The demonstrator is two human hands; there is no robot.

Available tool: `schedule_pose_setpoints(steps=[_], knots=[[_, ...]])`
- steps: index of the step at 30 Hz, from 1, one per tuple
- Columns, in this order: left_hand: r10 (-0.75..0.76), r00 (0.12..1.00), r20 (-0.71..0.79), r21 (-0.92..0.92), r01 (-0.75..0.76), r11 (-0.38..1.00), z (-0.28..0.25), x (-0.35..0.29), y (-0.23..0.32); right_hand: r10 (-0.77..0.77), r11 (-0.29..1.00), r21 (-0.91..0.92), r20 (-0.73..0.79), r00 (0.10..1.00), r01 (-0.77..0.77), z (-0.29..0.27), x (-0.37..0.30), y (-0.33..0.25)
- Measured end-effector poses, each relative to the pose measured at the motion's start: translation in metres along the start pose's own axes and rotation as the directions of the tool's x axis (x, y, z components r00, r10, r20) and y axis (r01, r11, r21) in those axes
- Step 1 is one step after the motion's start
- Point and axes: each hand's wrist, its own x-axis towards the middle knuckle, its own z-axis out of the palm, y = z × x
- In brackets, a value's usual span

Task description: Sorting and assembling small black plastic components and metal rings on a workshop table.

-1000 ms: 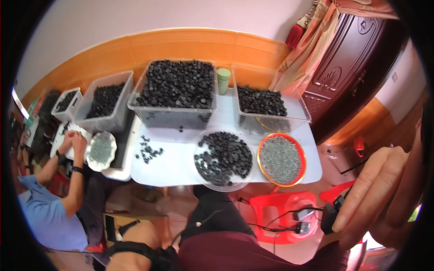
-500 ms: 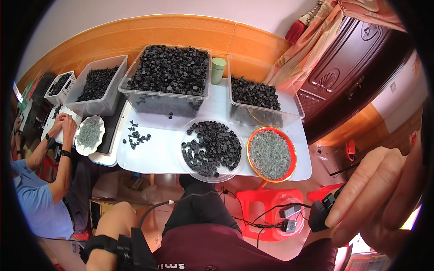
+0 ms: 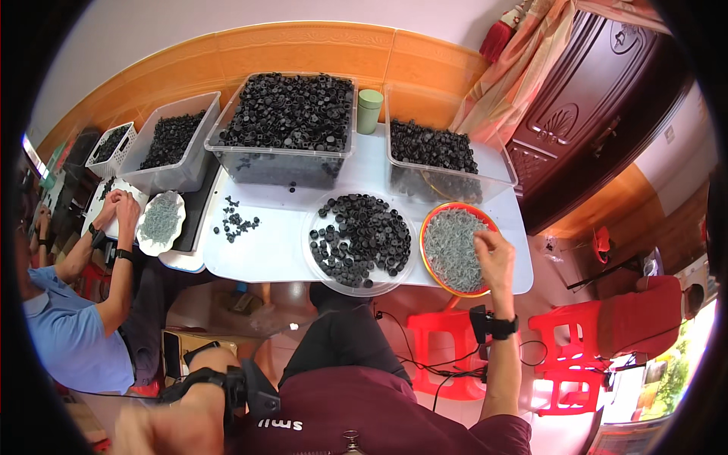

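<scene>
My right hand (image 3: 494, 256) is over the right side of a red-and-yellow-rimmed bowl (image 3: 427, 265) heaped with small, clear-grey plastic pieces (image 3: 453, 246). Its fingers are bent together at the pile; whatever is between them is too small to make out. Low at the left, close to the camera, my left hand (image 3: 163, 431) is smeared by motion, so its fingers cannot be read. Beside the bowl, a round clear tray (image 3: 306, 256) holds many small black caps (image 3: 364, 235). A loose cluster of black parts (image 3: 236, 223) lies on the white table (image 3: 280, 258) to the left.
Large clear bins (image 3: 284, 168) of black parts line the table's back, with a green canister (image 3: 369, 111) between two of them. At left, a co-worker in a blue shirt (image 3: 83, 334) handles parts beside a white dish (image 3: 179, 236). Red stools (image 3: 447, 341) stand at the right.
My right hand has moved from close to the camera at the right to the bowl of clear-grey pieces. My left hand has come into view at the lower left.
</scene>
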Motion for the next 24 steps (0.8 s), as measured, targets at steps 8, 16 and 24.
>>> schedule_pose_setpoints(steps=[8,16,24], knots=[[-0.77,0.338,-0.541,0.485,0.873,0.042,-0.049,-0.107,-0.025,-0.083,0.975,-0.193,0.128,0.988,0.107,0.036,-0.001,0.015],[-0.736,-0.056,-0.675,0.247,0.922,-0.297,-0.078,-0.189,-0.031,-0.25,0.913,-0.281,0.191,0.949,0.297,0.037,0.007,0.018],[-0.967,0.114,-0.228,0.885,0.437,-0.158,-0.054,-0.229,-0.068,-0.248,0.916,-0.285,0.152,0.957,0.282,0.039,0.0,0.019]])
